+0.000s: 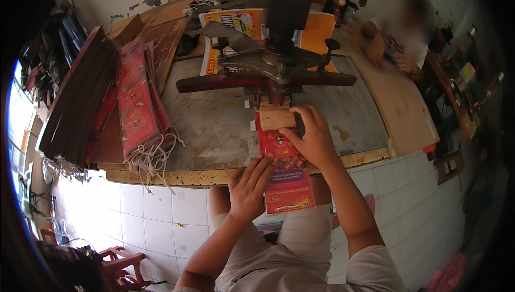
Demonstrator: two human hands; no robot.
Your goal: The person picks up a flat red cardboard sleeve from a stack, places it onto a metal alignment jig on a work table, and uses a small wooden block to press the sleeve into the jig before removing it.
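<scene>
A long, flat red printed strip (288,186) lies on the grey press table, its near end hanging past the edge over my lap. My left hand (248,187) rests on the strip's left side, fingers stretched out. My right hand (315,137) is at the right side of a small wooden block (277,119), index finger at its upper corner and thumb along its lower edge. The block sits on the strip's far end, under the dark metal press (276,66) with its wide crossbar. Whatever lies beneath the block is hidden.
Stacked red printed pieces with white strings (139,99) lie at the left, beside a tall dark stack (78,99). Small white blocks (252,125) sit left of the strip. Another person (402,45) works at the far right. A red stool (123,265) stands lower left.
</scene>
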